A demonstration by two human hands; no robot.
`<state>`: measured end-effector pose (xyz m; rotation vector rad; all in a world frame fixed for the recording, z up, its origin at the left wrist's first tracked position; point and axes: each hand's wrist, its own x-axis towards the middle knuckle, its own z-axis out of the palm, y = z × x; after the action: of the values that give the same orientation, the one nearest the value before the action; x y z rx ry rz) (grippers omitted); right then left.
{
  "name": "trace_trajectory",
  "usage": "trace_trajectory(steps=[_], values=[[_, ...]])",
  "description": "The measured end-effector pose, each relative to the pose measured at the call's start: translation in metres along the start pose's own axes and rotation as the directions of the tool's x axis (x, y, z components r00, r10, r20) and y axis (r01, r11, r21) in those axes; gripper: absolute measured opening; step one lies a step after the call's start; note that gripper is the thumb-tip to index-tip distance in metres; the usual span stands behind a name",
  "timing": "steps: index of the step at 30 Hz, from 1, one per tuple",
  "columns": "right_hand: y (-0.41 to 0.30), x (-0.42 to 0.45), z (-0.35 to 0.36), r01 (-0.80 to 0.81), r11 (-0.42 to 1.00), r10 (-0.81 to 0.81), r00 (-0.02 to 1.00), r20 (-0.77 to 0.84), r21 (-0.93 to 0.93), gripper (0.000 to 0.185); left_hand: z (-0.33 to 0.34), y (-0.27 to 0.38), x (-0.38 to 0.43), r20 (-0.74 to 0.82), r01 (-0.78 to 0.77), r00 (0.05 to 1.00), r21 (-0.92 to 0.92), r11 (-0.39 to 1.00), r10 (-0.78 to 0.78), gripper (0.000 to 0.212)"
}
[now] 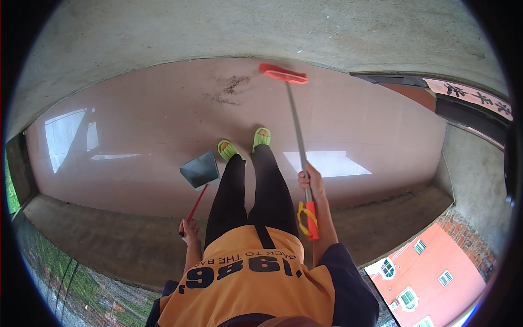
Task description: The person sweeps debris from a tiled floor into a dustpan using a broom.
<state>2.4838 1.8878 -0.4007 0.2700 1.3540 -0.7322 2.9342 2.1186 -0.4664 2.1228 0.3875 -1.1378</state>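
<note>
My right hand (pixel 313 182) grips the metal pole of a broom (pixel 296 120). Its red handle end, with a yellow strap (pixel 302 218) looped on it, lies along my forearm. The red broom head (pixel 283 73) is on the far side of the floor, close to the base of the wall. Dark loose dirt (pixel 233 88) is scattered on the tiles to the left of the broom head. Low at my left side, my left hand (pixel 190 231) holds the red handle of a grey dustpan (pixel 200 169). The dustpan is left of my feet; I see nothing in it.
A bare concrete wall (pixel 196 28) closes off the far side of the pinkish tiled floor (pixel 163 122). Behind me runs a low concrete parapet (pixel 122 241), with a pink building (pixel 441 269) beyond it. A dark door frame (pixel 461 108) stands at the right. My feet wear green slippers (pixel 262 137).
</note>
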Motion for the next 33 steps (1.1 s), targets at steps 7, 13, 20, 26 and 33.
trace_trajectory(steps=[7,13,20,26,33], values=[[-0.117,0.06,-0.09,0.272,0.773,-0.475,0.847,-0.238,-0.573,0.004,-0.017,-0.008,0.014,-0.052,0.009,0.999,0.012,1.0,-0.009,0.04],[-0.169,0.17,-0.114,0.332,0.886,-0.442,0.814,-0.376,-0.324,0.011,-0.009,-0.019,0.016,-0.06,0.033,0.998,0.022,0.999,-0.031,0.039],[0.029,0.202,0.041,0.099,0.65,-0.366,0.91,-0.196,-0.754,0.058,-0.026,-0.041,0.008,-0.059,0.08,0.995,-0.023,0.997,-0.081,0.033],[0.102,0.116,0.119,-0.053,0.458,0.041,0.998,-0.039,-0.887,0.062,-0.012,-0.055,-0.008,-0.06,0.101,0.992,-0.117,0.988,-0.109,0.03],[0.024,0.018,0.074,0.056,0.719,0.12,0.972,0.203,-0.693,0.05,-0.004,-0.062,-0.039,-0.141,0.104,0.981,-0.192,0.976,-0.132,0.031]])
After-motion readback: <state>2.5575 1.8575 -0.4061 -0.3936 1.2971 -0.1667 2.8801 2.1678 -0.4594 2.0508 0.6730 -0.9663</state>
